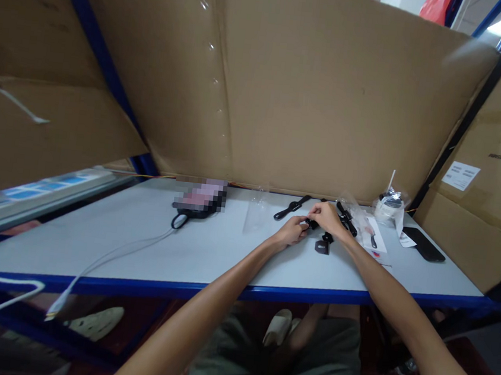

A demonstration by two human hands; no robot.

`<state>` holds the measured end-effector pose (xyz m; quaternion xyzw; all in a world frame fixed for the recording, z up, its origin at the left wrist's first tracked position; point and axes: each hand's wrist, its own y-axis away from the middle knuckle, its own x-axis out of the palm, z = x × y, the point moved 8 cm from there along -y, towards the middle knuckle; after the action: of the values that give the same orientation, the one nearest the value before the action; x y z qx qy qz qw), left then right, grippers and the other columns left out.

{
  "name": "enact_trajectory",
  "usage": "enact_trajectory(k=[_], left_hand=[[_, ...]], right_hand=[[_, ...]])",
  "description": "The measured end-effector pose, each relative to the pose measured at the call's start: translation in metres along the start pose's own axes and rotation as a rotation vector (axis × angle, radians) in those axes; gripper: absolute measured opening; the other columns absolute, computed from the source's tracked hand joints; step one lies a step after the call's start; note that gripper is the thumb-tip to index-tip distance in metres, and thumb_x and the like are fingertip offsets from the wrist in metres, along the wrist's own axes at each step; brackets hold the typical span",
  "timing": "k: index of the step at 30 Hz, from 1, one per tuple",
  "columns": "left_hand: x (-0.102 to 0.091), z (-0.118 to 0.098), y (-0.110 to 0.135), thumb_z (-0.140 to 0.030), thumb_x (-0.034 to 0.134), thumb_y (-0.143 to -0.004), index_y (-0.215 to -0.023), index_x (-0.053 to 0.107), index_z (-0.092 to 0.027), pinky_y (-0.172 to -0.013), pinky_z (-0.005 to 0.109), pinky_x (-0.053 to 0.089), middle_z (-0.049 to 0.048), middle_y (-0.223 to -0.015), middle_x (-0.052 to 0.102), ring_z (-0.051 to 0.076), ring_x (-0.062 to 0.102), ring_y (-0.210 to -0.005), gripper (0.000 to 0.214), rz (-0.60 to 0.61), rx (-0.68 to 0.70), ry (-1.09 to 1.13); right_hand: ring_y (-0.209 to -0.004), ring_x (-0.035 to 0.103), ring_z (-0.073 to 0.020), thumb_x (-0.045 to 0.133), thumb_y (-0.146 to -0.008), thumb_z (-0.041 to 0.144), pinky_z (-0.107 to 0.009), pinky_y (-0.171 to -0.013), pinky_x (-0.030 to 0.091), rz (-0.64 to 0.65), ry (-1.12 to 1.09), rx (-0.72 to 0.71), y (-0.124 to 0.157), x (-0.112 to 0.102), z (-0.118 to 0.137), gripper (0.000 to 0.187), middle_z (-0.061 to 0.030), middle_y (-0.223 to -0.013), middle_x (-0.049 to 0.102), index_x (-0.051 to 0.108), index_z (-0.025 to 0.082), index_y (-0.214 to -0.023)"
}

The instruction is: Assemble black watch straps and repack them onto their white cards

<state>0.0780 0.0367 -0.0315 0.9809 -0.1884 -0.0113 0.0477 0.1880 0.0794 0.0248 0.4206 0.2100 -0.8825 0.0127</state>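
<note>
Both my hands meet over the grey table top [146, 242], a little right of its middle. My left hand [291, 230] and my right hand [328, 217] are closed on a small black part [312, 223] held between their fingertips. Just below them another black piece [324, 243] lies on the table. A black watch strap [292, 207] lies flat just behind my left hand. More black straps in a clear bag [348, 218] sit to the right of my right hand.
A black phone [423, 244] lies at the far right, beside a wrapped white round object [389, 207]. A dark item with a white cable [103, 261] sits left of centre. Cardboard sheets wall in the back and sides. The table has a blue front edge [132, 286].
</note>
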Motion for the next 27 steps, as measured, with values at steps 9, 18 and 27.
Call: enact_trajectory(k=[9,18,27], left_hand=[[0.002,-0.002,0.001,-0.013,0.049,-0.093,-0.113,0.055,-0.015,-0.038,0.018,0.008,-0.0102,-0.055,0.037,0.005,0.024,-0.036,0.021,0.06,0.018,0.011],[-0.001,0.002,-0.005,-0.016,0.053,-0.09,-0.11,0.055,-0.017,-0.038,0.017,0.006,-0.0106,-0.058,0.035,0.005,0.021,-0.036,0.02,0.124,0.019,0.083],[0.0,0.0,-0.002,-0.015,0.052,-0.092,-0.11,0.054,-0.017,-0.039,0.018,0.006,-0.0103,-0.057,0.035,0.005,0.022,-0.037,0.018,0.109,0.026,0.054]], right_hand=[[-0.071,0.065,-0.0172,0.069,-0.093,0.024,-0.025,-0.066,0.041,-0.026,0.101,-0.037,0.001,-0.006,0.002,0.018,-0.0053,-0.075,0.077,0.082,0.016,-0.083],[-0.075,0.063,-0.0144,0.078,-0.083,0.017,-0.025,-0.07,0.045,0.154,-0.035,-0.182,-0.001,-0.015,0.002,0.022,-0.0051,-0.091,0.079,0.085,0.018,-0.103],[-0.076,0.065,-0.015,0.082,-0.085,0.023,-0.025,-0.072,0.043,0.134,0.081,-0.205,0.0,-0.013,0.003,0.013,-0.0057,-0.091,0.08,0.085,0.018,-0.096]])
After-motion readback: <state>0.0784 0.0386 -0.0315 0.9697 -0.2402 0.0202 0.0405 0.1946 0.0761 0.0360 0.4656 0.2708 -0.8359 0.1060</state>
